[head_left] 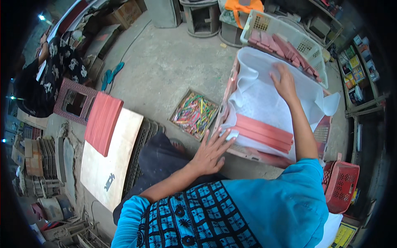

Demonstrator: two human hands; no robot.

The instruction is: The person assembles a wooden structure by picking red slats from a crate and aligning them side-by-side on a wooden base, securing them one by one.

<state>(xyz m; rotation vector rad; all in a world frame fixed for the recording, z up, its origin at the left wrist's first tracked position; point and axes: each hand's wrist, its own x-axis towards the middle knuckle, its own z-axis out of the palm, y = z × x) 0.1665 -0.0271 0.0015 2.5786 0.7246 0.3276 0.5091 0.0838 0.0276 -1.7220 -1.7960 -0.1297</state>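
Observation:
My right hand (284, 82) reaches over the white cloth-like sheet (258, 93) that lines a pink plastic crate (226, 97); its thumb and fingers are apart and look a little blurred. Spread fingers of my left hand (211, 153) rest by the crate's near left corner, at the edge of the sheet. Neither hand shows anything held. A row of pinkish-red strips (264, 134) lies on the sheet along the crate's near side. To my left, a block of similar red strips (104, 122) sits on a pale wooden board (109, 165).
A shallow box of colourful thin sticks (194, 113) is on the floor left of the crate. Behind stands a cream crate (264, 25) with more pink strips. A red basket (342, 182) is at right. Another person (49, 74) sits at far left, near teal sandals (111, 75).

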